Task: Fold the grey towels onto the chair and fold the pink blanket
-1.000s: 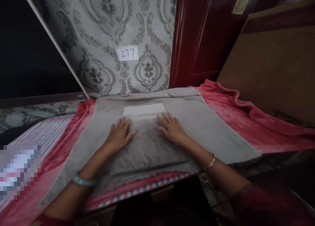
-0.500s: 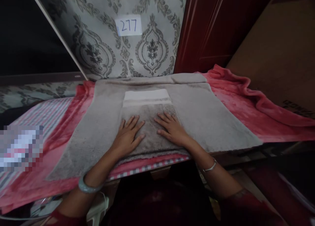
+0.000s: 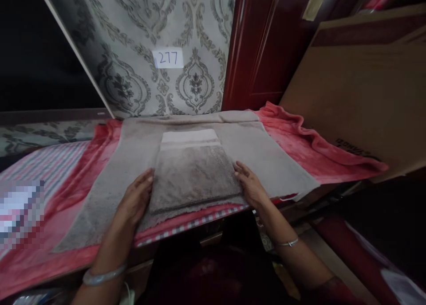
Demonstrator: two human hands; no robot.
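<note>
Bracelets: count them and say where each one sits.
2: a thick bracelet around the left forearm and a thin bracelet around the right forearm. More may be hidden.

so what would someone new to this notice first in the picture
Probably the folded grey-brown cloth with a white band at its far end, lying on a larger grey cloth with the left grip and right grip at its two sides. Next, the white card reading 277 on the patterned wall behind, and the bright red-pink blanket showing on both sides of the larger cloth.
</note>
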